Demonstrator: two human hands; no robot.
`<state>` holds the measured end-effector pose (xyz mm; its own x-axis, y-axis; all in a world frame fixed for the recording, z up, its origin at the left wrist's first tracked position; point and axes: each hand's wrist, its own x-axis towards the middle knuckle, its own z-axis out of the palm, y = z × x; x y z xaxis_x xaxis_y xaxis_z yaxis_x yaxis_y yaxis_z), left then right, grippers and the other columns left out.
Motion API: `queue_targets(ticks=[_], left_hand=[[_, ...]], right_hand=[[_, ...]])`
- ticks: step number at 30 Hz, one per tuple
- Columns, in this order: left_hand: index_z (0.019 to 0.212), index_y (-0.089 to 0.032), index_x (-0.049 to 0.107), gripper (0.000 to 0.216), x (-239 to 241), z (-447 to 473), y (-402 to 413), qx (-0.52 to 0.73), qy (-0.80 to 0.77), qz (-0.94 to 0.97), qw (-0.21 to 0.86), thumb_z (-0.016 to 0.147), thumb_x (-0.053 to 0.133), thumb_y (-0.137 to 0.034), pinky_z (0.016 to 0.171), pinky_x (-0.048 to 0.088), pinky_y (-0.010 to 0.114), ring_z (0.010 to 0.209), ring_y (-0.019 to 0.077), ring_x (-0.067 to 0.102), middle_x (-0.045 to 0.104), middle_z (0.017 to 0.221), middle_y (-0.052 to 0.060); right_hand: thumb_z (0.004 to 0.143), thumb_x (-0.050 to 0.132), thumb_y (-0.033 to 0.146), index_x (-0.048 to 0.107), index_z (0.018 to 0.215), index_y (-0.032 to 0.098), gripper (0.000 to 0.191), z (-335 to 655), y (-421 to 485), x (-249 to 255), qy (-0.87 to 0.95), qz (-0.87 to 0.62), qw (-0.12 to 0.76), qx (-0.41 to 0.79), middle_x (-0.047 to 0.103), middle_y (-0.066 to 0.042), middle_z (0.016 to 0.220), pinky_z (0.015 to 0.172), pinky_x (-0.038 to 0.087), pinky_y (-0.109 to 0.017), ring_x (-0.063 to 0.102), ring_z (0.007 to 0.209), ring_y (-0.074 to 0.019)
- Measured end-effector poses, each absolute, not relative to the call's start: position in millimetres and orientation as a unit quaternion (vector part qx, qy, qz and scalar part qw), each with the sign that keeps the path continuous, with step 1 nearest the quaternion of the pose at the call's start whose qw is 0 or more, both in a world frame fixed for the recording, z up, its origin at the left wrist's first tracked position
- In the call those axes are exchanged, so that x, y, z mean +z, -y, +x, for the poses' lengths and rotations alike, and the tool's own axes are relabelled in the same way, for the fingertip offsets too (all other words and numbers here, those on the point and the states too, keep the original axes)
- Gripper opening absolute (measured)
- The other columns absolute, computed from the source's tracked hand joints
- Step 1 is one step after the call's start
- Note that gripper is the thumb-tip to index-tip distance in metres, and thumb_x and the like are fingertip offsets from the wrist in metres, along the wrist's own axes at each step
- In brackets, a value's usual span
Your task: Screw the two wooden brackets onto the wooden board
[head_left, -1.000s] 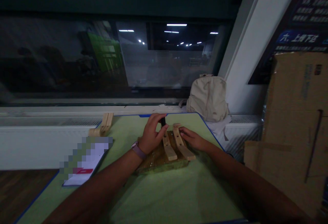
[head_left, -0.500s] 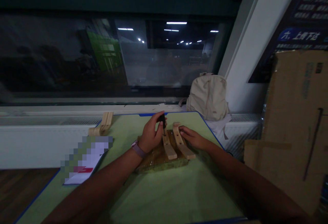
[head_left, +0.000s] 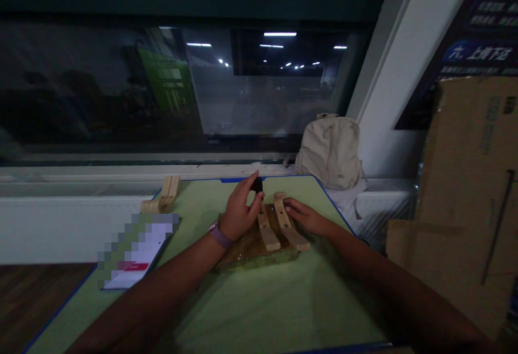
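My left hand (head_left: 238, 211) pinches a small dark tool (head_left: 258, 185) upright over the far end of a light wooden strip (head_left: 266, 227). A second wooden strip (head_left: 288, 224) lies parallel beside it, and both rest on a dark wooden board (head_left: 243, 254). My right hand (head_left: 304, 216) lies on the right-hand strip with fingers pressed flat against it. A watch with a pale strap sits on my left wrist.
A green mat (head_left: 251, 305) with blue edging covers the table. A paper card (head_left: 135, 259) lies at the left. Two more wooden pieces (head_left: 165, 195) lean at the mat's far left corner. A beige backpack (head_left: 329, 151) stands on the sill, cardboard boxes (head_left: 465, 192) at the right.
My left hand has lifted the dark tool slightly and turned its fingers on it. My right hand stays on the right strip. The view has shifted a little.
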<state>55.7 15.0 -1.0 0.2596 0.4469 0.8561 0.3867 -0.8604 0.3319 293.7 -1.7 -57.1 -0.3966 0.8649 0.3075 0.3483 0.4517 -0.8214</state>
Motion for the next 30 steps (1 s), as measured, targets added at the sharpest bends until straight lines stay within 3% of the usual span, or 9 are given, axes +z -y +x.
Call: queue_targets(ticks=[6,14,24,30], left_hand=[[0.131,-0.019,0.047,0.040,-7.4,55.8,-16.9,0.565,-0.248,0.782,0.084,0.091,0.049,-0.018,0.087,0.055,0.034,0.097,0.0176,0.066,0.065,0.110,0.009],[0.117,-0.020,0.053,0.034,-4.6,56.5,-18.1,0.591,-0.249,0.766,0.041,0.086,0.065,-0.025,0.086,0.054,0.035,0.096,0.0180,0.063,0.061,0.105,0.006],[0.120,-0.018,0.050,0.028,-6.1,56.7,-16.5,0.594,-0.253,0.761,0.059,0.093,0.050,-0.021,0.088,0.053,0.035,0.097,0.0183,0.063,0.062,0.107,0.009],[0.128,-0.020,0.044,0.035,-5.6,55.0,-14.9,0.589,-0.250,0.760,0.112,0.093,0.044,-0.017,0.088,0.055,0.037,0.097,0.0175,0.064,0.064,0.107,0.009]], right_hand=[[0.099,0.040,0.052,0.058,0.118,0.018,0.042,293.8,2.9,-56.1,0.770,-0.386,0.379,0.339,0.063,-0.009,0.117,0.104,0.040,-0.044,0.055,0.114,-0.0250],[0.098,0.041,0.054,0.059,0.117,0.020,0.043,294.1,2.8,-56.3,0.764,-0.394,0.377,0.344,0.064,-0.008,0.113,0.103,0.041,-0.043,0.056,0.111,-0.0247],[0.097,0.041,0.058,0.058,0.117,0.018,0.048,293.6,0.5,-57.4,0.766,-0.390,0.377,0.346,0.063,-0.010,0.117,0.103,0.041,-0.044,0.056,0.114,-0.0254],[0.097,0.041,0.057,0.057,0.118,0.019,0.046,295.3,-1.0,-59.8,0.768,-0.388,0.378,0.341,0.063,-0.010,0.117,0.104,0.040,-0.044,0.056,0.115,-0.0255]])
